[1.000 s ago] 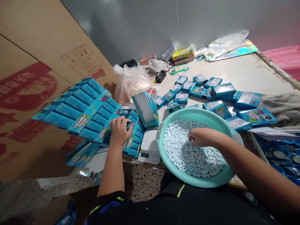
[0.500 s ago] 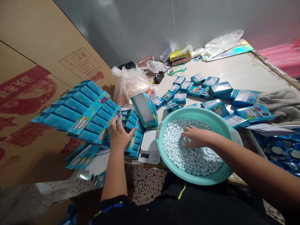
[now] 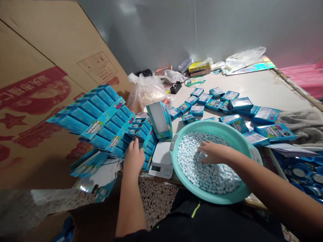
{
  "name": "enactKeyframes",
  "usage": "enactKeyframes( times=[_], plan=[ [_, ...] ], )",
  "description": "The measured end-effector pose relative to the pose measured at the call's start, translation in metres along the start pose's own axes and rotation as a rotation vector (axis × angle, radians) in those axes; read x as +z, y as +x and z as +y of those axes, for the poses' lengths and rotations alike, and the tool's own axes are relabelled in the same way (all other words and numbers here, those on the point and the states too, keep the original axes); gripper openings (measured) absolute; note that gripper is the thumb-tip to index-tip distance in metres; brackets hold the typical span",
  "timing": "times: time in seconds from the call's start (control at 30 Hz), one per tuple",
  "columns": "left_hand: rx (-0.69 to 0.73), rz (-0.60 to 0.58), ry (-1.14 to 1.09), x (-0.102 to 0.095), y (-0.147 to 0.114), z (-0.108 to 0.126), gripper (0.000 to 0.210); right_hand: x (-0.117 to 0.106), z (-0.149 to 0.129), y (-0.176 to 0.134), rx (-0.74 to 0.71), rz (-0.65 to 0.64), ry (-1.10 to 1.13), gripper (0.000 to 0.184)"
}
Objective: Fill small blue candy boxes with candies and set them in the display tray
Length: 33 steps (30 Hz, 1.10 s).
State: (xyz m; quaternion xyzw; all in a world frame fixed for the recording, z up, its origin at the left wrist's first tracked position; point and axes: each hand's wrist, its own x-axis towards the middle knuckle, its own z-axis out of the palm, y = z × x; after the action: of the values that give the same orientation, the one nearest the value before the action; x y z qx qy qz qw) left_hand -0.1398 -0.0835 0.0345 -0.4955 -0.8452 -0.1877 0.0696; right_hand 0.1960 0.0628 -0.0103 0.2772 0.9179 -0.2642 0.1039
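My left hand (image 3: pixel 133 156) rests its extended fingers against the near end of a small blue carton (image 3: pixel 137 132), which lies on stacked blue display boxes (image 3: pixel 148 148) of the same cartons. A tall fan of blue boxes (image 3: pixel 101 114), lettered "CARAMELO MACIZO", leans left of that hand. Inside a turquoise basin (image 3: pixel 184 176), my right hand (image 3: pixel 210 153) reaches into small white and pale-blue candies (image 3: pixel 196 174). Its thumb and fingers are apart, with the fingertips partly hidden. A white kitchen scale (image 3: pixel 161 158) sits between the display boxes and the basin.
Loose blue cartons (image 3: pixel 214 104) lie scattered behind the basin. A clear bag (image 3: pixel 143 89) stands at the back left, beside a big cardboard box (image 3: pixel 37 101). Flat folded cartons (image 3: pixel 160 121) stand behind the scale. At right are a grey cloth (image 3: pixel 302 124) and a bin of blue round items (image 3: pixel 302 168).
My left hand has moved down off the display box front to the end of the small carton. My right hand stays in the candies. The view has shifted slightly.
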Motion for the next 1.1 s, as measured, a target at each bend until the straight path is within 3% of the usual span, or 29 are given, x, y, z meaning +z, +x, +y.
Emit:
enactKeyframes(
  times=[0.07,0.13,0.2,0.33,0.43,0.5,0.6,0.67,0.73,0.8,0.9,0.97,1.03,1.1],
  plan=[
    [0.078,0.24,-0.045,0.004,-0.001,0.023,0.045,-0.002,-0.003,-0.001,0.004,0.002,0.002,0.053],
    [0.218,0.338,-0.186,0.014,0.007,0.058,0.044,-0.006,-0.009,-0.004,0.013,0.006,0.004,0.059],
    [0.413,0.15,-0.289,0.03,0.028,0.098,0.056,-0.008,-0.018,-0.007,0.03,0.008,0.003,0.069],
    [0.843,-0.161,0.057,0.074,0.095,0.167,0.069,-0.004,-0.03,-0.015,0.063,-0.015,-0.035,0.086],
    [1.037,-0.375,0.235,0.107,0.138,0.197,0.078,0.004,-0.027,-0.028,0.027,-0.015,-0.036,0.085],
    [1.078,-0.511,0.262,0.127,0.156,0.208,0.081,0.01,-0.022,-0.039,-0.002,0.017,-0.003,0.081],
    [1.074,-0.677,0.227,0.149,0.173,0.218,0.087,0.019,-0.02,-0.054,-0.025,0.104,0.033,0.077],
    [1.059,-0.705,0.188,0.155,0.179,0.22,0.09,0.023,-0.023,-0.061,-0.022,0.143,0.043,0.072],
    [1.027,-0.662,0.139,0.147,0.18,0.218,0.095,0.025,-0.028,-0.065,-0.002,0.148,0.035,0.065],
    [0.924,-0.533,-0.005,0.126,0.172,0.21,0.096,0.022,-0.032,-0.063,0.023,0.109,0.01,0.057],
    [0.664,-0.233,-0.338,0.078,0.137,0.19,0.087,0.006,-0.029,-0.052,0.054,-0.014,-0.014,0.051],
    [0.512,-0.108,-0.474,0.05,0.099,0.176,0.086,-0.011,-0.019,-0.038,0.087,-0.061,-0.015,0.05],
    [0.337,-0.029,-0.671,0.036,0.057,0.169,0.082,-0.03,-0.004,-0.02,0.147,-0.016,-0.03,0.048],
    [0.16,0.026,-0.934,0.037,0.021,0.169,0.079,-0.045,0.009,0.002,0.199,0.076,-0.062,0.049]
  ],
)
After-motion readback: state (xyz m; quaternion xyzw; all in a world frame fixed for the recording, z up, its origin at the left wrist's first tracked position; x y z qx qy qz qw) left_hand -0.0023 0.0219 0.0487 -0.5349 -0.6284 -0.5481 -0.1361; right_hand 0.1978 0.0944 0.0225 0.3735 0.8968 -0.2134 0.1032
